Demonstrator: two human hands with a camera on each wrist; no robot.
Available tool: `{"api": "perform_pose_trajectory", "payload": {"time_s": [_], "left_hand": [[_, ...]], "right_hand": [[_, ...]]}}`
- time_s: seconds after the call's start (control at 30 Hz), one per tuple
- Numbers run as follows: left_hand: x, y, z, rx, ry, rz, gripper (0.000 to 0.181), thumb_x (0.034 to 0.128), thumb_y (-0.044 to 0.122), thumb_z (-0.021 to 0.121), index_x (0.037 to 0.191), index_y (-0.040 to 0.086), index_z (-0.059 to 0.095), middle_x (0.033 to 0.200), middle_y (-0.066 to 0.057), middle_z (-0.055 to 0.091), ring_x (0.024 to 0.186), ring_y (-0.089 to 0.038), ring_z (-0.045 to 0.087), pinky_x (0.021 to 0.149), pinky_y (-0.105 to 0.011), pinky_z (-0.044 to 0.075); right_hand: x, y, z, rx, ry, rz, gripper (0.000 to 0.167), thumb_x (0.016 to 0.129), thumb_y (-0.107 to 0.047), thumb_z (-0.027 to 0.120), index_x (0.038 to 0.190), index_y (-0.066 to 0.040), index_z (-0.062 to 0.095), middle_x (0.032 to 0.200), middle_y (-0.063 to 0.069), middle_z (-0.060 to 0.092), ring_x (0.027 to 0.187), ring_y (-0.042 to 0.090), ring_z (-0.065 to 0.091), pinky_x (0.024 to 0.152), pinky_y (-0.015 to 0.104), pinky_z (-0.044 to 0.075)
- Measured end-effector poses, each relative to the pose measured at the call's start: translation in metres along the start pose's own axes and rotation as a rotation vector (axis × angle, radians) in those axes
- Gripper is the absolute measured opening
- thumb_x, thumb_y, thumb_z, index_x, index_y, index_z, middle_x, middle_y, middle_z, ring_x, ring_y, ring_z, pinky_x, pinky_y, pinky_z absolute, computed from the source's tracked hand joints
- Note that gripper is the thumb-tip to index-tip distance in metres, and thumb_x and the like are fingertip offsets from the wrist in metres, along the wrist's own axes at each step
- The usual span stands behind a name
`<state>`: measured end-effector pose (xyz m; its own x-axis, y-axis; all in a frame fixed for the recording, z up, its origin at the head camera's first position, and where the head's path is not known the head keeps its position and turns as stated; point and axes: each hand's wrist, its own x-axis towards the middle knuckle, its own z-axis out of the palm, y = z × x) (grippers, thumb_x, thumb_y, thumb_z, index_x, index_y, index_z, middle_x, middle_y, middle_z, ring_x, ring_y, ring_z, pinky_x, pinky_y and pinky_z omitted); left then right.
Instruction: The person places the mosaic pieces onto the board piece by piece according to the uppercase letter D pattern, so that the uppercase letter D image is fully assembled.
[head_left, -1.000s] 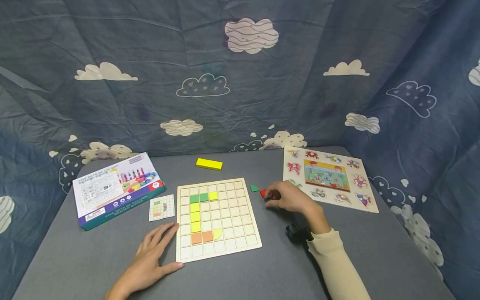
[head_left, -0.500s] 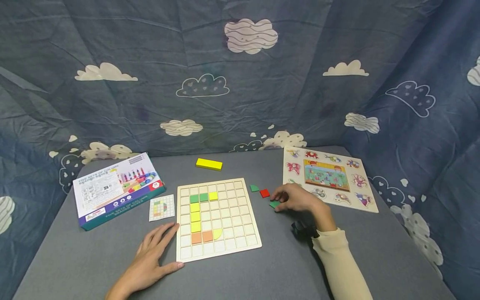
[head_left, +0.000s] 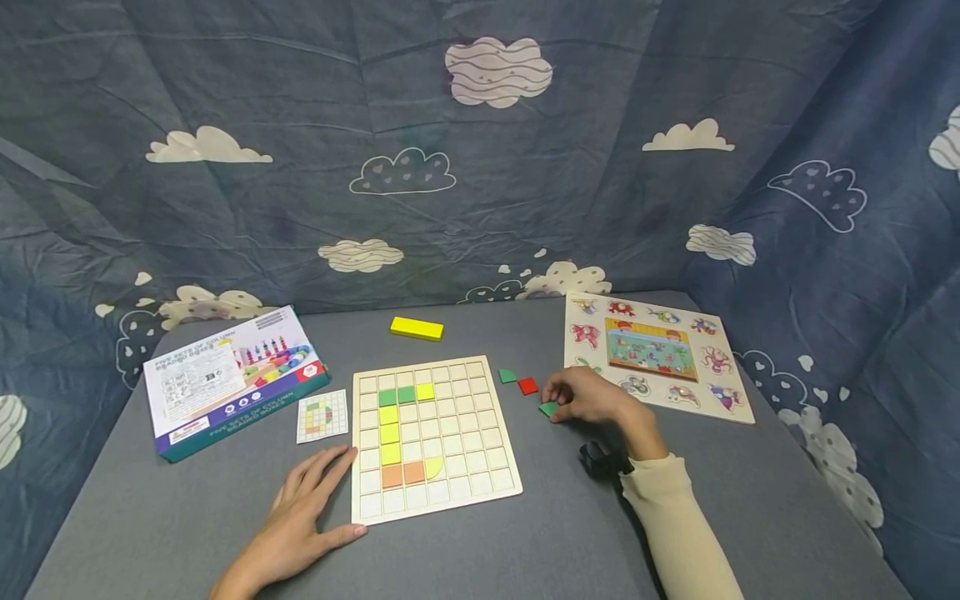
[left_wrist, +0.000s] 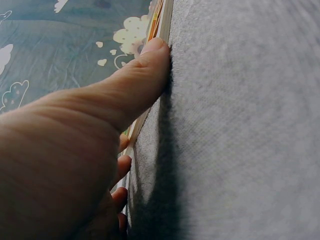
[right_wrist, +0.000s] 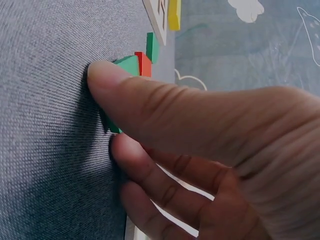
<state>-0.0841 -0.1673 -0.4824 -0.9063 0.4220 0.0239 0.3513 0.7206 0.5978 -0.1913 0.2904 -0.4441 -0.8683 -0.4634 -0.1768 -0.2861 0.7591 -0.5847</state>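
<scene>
A wooden grid board point(head_left: 480, 467) lies mid-table, holding green, yellow and orange square tiles plus a pale yellow quarter-round tile point(head_left: 433, 468). My left hand point(head_left: 298, 521) rests at its left side, fingers extended, with the thumb touching the near corner. To the right of the board, my right hand point(head_left: 596, 398) pinches a green tile point(right_wrist: 129, 64) between thumb and fingers, at the tabletop; the hand hides part of its outline. Beside it on the cloth lie a red tile point(head_left: 528, 386) and a green quarter-round tile point(head_left: 507, 376).
A small pattern card point(head_left: 322, 417) sits left of the board, next to a toy box point(head_left: 232, 375). A yellow block point(head_left: 417, 328) lies behind the board. At the right is a sea-animal puzzle board point(head_left: 652, 354). A cloud-print cloth point(head_left: 405, 83) hangs behind.
My right hand has moved right, away from the red tile, which is now uncovered, and onto the green tile. The left hand stays in place.
</scene>
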Motion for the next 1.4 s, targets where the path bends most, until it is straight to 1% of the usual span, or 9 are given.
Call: {"api": "perform_pose_trajectory", "payload": {"time_s": [0.1, 0.2, 0.37, 0.6, 0.77, 1.03, 1.17, 1.4], "left_hand": [[0.0, -0.001, 0.001, -0.008, -0.004, -0.003, 0.093, 0.0811, 0.054, 0.077, 0.157, 0.019, 0.036, 0.159, -0.008, 0.034, 0.14, -0.04, 0.026, 0.102, -0.069, 0.027], [0.0, -0.001, 0.001, -0.009, -0.004, -0.002, 0.093, 0.081, 0.054, 0.077, 0.157, 0.02, 0.036, 0.159, -0.009, 0.034, 0.14, -0.04, 0.026, 0.101, -0.069, 0.027], [0.001, 0.0, 0.001, -0.011, -0.009, -0.006, 0.093, 0.081, 0.055, 0.077, 0.157, 0.019, 0.036, 0.159, -0.009, 0.034, 0.14, -0.04, 0.026, 0.102, -0.069, 0.026], [0.001, 0.001, 0.0, -0.009, -0.005, -0.005, 0.094, 0.0808, 0.055, 0.077, 0.157, 0.018, 0.036, 0.159, -0.009, 0.034, 0.14, -0.04, 0.027, 0.101, -0.069, 0.027], [0.0, 0.0, 0.001, -0.012, -0.01, -0.013, 0.094, 0.0806, 0.055, 0.077, 0.157, 0.018, 0.036, 0.159, -0.008, 0.034, 0.14, -0.04, 0.026, 0.102, -0.068, 0.026], [0.0, -0.001, 0.002, -0.009, -0.005, -0.009, 0.094, 0.0803, 0.055, 0.077, 0.157, 0.019, 0.036, 0.159, -0.007, 0.034, 0.14, -0.039, 0.026, 0.102, -0.068, 0.027], [0.0, -0.001, 0.001, -0.002, 0.002, -0.004, 0.094, 0.0805, 0.055, 0.077, 0.157, 0.019, 0.036, 0.159, -0.008, 0.035, 0.14, -0.039, 0.027, 0.101, -0.068, 0.027], [0.0, -0.001, 0.001, -0.002, -0.008, -0.016, 0.094, 0.0804, 0.055, 0.077, 0.157, 0.02, 0.036, 0.159, -0.008, 0.034, 0.14, -0.039, 0.026, 0.102, -0.068, 0.026]], "right_hand": [[0.0, -0.001, 0.0, 0.024, -0.005, 0.035, 0.022, 0.077, 0.001, 0.083, 0.09, -0.005, 0.067, 0.084, 0.003, 0.064, 0.077, 0.012, 0.057, 0.07, 0.025, 0.049], [0.0, -0.001, -0.001, 0.021, -0.005, 0.06, 0.022, 0.079, -0.001, 0.083, 0.087, -0.007, 0.064, 0.081, 0.001, 0.061, 0.074, 0.012, 0.055, 0.068, 0.025, 0.047], [-0.001, -0.002, -0.002, -0.007, 0.011, 0.062, 0.016, 0.084, -0.006, 0.08, 0.088, -0.007, 0.064, 0.079, -0.002, 0.059, 0.073, 0.01, 0.053, 0.067, 0.025, 0.045], [0.0, -0.01, -0.002, -0.028, 0.076, -0.004, 0.012, 0.09, -0.011, 0.075, 0.091, -0.007, 0.064, 0.079, -0.003, 0.06, 0.072, 0.009, 0.052, 0.066, 0.025, 0.044], [0.002, -0.018, 0.001, 0.003, 0.103, -0.02, 0.012, 0.091, -0.01, 0.073, 0.092, -0.008, 0.061, 0.081, -0.003, 0.064, 0.07, 0.008, 0.053, 0.064, 0.024, 0.044], [0.006, -0.031, 0.004, 0.022, 0.128, -0.04, 0.016, 0.085, -0.013, 0.081, 0.083, -0.013, 0.065, 0.077, -0.005, 0.066, 0.065, 0.006, 0.056, 0.06, 0.023, 0.047], [0.007, -0.036, 0.005, 0.034, 0.146, -0.088, 0.015, 0.083, -0.011, 0.083, 0.082, -0.013, 0.068, 0.078, -0.005, 0.069, 0.065, 0.005, 0.058, 0.061, 0.023, 0.049], [0.013, -0.048, 0.015, 0.112, 0.153, -0.18, 0.013, 0.08, -0.009, 0.084, 0.083, -0.011, 0.071, 0.08, -0.003, 0.072, 0.068, 0.004, 0.063, 0.063, 0.024, 0.054]]}}
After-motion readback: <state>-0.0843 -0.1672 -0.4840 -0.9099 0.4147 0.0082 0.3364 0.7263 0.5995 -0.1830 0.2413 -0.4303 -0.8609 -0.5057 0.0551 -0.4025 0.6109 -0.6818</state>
